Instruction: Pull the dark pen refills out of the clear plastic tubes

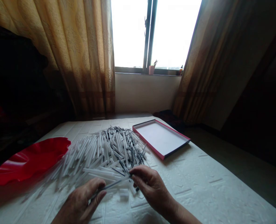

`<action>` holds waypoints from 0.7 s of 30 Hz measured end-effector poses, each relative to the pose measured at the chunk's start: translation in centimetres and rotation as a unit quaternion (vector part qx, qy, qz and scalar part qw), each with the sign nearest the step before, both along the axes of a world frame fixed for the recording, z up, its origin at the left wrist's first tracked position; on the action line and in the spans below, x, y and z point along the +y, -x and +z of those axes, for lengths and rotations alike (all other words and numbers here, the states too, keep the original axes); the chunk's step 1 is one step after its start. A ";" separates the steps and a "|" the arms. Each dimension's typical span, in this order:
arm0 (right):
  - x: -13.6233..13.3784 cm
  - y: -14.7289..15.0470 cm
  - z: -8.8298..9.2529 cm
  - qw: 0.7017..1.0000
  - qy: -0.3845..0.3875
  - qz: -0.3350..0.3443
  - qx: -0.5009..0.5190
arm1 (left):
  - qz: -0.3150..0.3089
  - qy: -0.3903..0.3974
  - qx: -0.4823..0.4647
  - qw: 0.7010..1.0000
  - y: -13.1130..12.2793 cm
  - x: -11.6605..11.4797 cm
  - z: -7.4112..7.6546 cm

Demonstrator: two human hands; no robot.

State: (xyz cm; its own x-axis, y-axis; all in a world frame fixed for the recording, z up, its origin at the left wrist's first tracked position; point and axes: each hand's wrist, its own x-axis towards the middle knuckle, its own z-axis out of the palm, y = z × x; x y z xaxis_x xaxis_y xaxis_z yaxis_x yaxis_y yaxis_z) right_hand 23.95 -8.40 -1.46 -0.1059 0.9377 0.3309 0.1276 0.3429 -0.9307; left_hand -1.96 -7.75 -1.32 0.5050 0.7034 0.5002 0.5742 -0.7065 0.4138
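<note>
My left hand [85, 199] pinches one end of a thin grey rod [114, 184] between thumb and fingers. At the rod's other end, my right hand [149, 183] is closed, with a pale, translucent piece near its fingertips. The rod slants up to the right between the two hands. Just beyond them spreads a large pile of translucent white tubes [82, 155], with many thin dark sticks [138, 155] mixed in on its right side. What exactly the rod is, I cannot tell. A short clear piece [124, 194] lies on the table between my hands.
A red dish with a wavy rim [35, 158] sits at the left. Behind the pile to the right lies a shallow white-lined box lid [161, 137] with red and dark edges. Everything stands on a white brick-patterned table [198, 180]. Curtains [88, 56] flank a bright window.
</note>
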 end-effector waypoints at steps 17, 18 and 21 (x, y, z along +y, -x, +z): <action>0.0 0.0 0.3 1.000 0.020 -0.010 -0.011 | 0.009 -0.065 0.019 0.998 0.1 0.4 0.2; 0.0 0.0 0.3 1.000 0.018 -0.009 -0.012 | 0.008 -0.065 0.020 0.998 0.1 0.5 0.2; 0.0 0.0 0.4 1.000 0.019 -0.008 -0.011 | 0.020 -0.064 0.022 0.998 -0.2 0.3 0.1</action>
State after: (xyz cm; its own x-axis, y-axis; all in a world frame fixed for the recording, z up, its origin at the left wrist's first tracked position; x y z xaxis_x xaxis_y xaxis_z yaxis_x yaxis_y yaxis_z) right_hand 23.90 -8.41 -1.08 -0.0967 0.9513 0.2927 0.1535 0.3048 -0.9400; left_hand -1.80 -7.50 -1.23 0.5016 0.6549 0.5653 0.6180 -0.7285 0.2956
